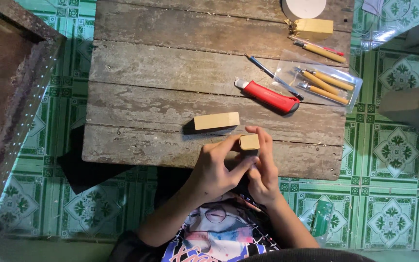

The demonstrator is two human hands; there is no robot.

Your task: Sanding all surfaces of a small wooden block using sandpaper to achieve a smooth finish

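Left hand (214,170) and right hand (263,167) both gripping small wood block (249,142) between fingertips; longer wood block (217,121) lying just beyond left hand on desk (146,97), long axis crosswise.

We see a weathered grey-brown plank worktop (170,73) filling the middle of the frame. Around it the floor (394,160) shows green and white tiles with a flower-like pattern. At centre lies a pale tan wood block (216,121); just below it a smaller block (249,142) has the same tan. Right of centre, a utility knife (270,96) is red with black ends. At upper right, the carving tools (327,82) have yellowish handles.
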